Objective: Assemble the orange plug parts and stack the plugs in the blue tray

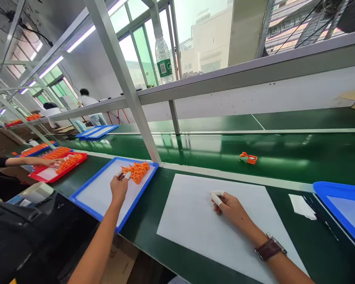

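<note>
My left hand [120, 188] reaches over a blue-rimmed tray [90, 197] with a white lining. Its thumb and finger, in white finger covers, close around an orange plastic part [126, 170] at the near edge of a heap of orange plastic parts [139, 171]. My right hand [229, 207] is over a white sheet [192, 215] on the green bench. Its fingers are curled together, also with white covers, and nothing shows between them. A watch is on my right wrist.
On the green conveyor [207, 152] lies an orange piece [248, 158]. A second blue tray [343, 193], a white paper [302, 206] and a dark pen-like tool [325, 223] are at right. A co-worker's hand [51, 162] reaches into a red tray [50, 179]. A slanted metal post [127, 86] rises ahead.
</note>
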`<control>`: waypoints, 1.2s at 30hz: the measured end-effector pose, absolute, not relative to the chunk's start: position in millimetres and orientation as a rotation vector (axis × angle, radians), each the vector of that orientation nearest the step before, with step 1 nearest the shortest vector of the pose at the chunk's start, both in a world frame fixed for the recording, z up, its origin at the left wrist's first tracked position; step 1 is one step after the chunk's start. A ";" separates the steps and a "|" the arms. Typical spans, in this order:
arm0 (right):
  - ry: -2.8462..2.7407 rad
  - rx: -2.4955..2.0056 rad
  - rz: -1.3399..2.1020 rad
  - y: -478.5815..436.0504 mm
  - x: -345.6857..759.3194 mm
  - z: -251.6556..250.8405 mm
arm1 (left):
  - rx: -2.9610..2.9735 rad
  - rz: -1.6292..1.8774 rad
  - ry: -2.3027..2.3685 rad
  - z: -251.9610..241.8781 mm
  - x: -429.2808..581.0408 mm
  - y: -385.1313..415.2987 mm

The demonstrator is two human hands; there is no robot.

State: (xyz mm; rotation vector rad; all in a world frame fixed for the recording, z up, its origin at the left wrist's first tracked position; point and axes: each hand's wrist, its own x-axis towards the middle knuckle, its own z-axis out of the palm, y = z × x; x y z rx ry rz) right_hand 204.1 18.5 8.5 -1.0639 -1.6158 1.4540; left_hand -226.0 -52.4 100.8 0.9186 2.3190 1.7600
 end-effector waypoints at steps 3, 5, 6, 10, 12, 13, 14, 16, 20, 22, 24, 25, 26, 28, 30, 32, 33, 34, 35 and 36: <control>-1.653 -1.076 1.442 18.9 204.4 5.3 | 0.819 1.594 2.408 94.3 -256.0 -60.7; -1.669 -1.080 1.433 19.2 205.3 2.7 | 0.820 1.515 2.418 89.0 -261.8 -62.5; -1.674 -1.080 1.428 19.5 205.8 1.5 | 0.832 1.491 2.415 87.4 -262.8 -62.7; -1.683 -1.088 1.419 20.2 206.2 -0.3 | 0.879 1.489 2.455 90.6 -262.4 -64.0; -1.677 -1.092 1.436 19.7 205.2 1.3 | 0.935 1.550 2.513 96.2 -255.8 -62.6; -1.672 -1.087 1.445 19.0 204.5 2.8 | 0.988 1.585 2.527 99.1 -248.9 -59.6; -1.664 -1.080 1.450 18.0 203.7 4.7 | 1.071 1.622 2.501 101.8 -238.9 -54.3; -1.641 -1.057 1.448 16.0 202.3 9.3 | 1.326 1.645 2.298 104.9 -209.1 -36.4; -1.591 -1.009 1.401 14.5 200.3 17.6 | 1.753 1.324 1.694 95.7 -118.1 21.3; -1.579 -1.004 1.380 15.0 199.9 19.7 | 1.809 1.129 1.537 83.1 -66.7 55.2; -1.583 -0.992 1.356 15.3 200.0 21.0 | 1.807 1.029 1.466 67.3 -17.9 90.8; -1.591 -0.979 1.341 15.4 200.2 21.4 | 1.795 0.998 1.452 59.1 4.7 108.9; -1.600 -0.963 1.323 15.5 200.4 21.6 | 1.780 0.970 1.447 51.3 26.0 127.0; -1.612 -0.942 1.289 15.9 200.7 21.4 | 1.741 0.924 1.470 38.5 63.9 161.5; -1.607 -0.938 1.269 17.2 200.7 20.5 | 1.688 0.899 1.532 30.6 94.8 191.3; -1.601 -0.932 1.260 19.3 200.5 19.1 | 1.626 0.892 1.602 28.3 116.9 214.3; -1.599 -0.927 1.261 20.5 200.3 18.3 | 1.595 0.894 1.627 28.8 124.2 223.0; -1.597 -0.923 1.263 21.7 200.0 17.7 | 1.564 0.898 1.642 30.2 129.0 229.7; -1.595 -0.920 1.265 22.7 199.8 17.3 | 1.533 0.904 1.648 32.1 131.4 234.5; -1.592 -0.918 1.267 23.5 199.6 17.2 | 1.503 0.913 1.643 34.5 131.8 237.3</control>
